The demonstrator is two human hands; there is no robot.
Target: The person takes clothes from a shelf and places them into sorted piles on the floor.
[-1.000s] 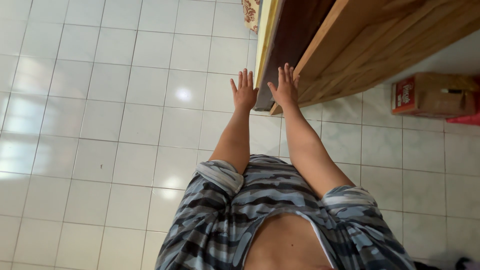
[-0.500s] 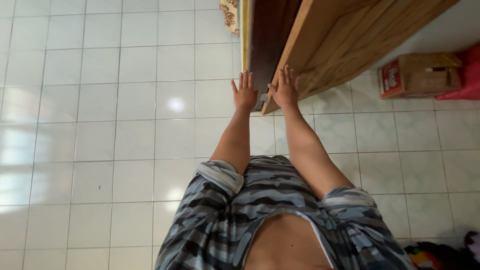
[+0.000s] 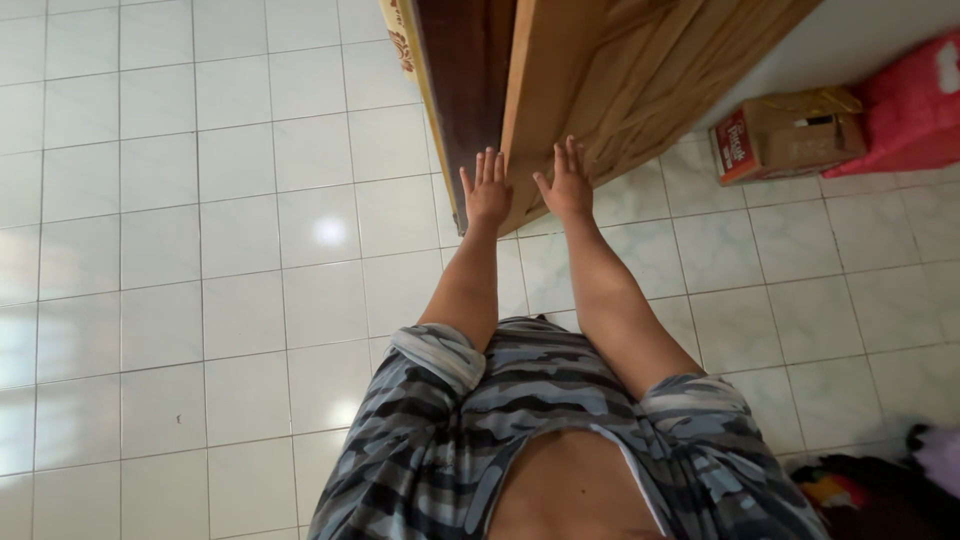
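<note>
The wooden furniture piece (image 3: 620,80) stands on edge on the tiled floor (image 3: 200,250), running from the upper middle of the view down to a lower corner just ahead of the person. A dark brown panel (image 3: 465,90) lies along its left side, and beyond that a pale yellow patterned edge (image 3: 405,50), possibly a mattress; its make cannot be told.

The left hand (image 3: 488,190) is flat, fingers apart and extended, pressed against the lower end of the dark panel. The right hand (image 3: 567,185) is likewise spread, palm set on the light wooden face near its lower corner. Neither hand is closed around anything; both rest open against the surfaces.

Both arms are stretched forward from a grey-blue camouflage shirt (image 3: 480,420).

To the right, against the wall, a brown cardboard box (image 3: 785,135) sits on the floor, with a red bag (image 3: 915,100) just beside it. Dark and coloured items (image 3: 870,490) lie at the lower right corner, too cropped to identify.
</note>
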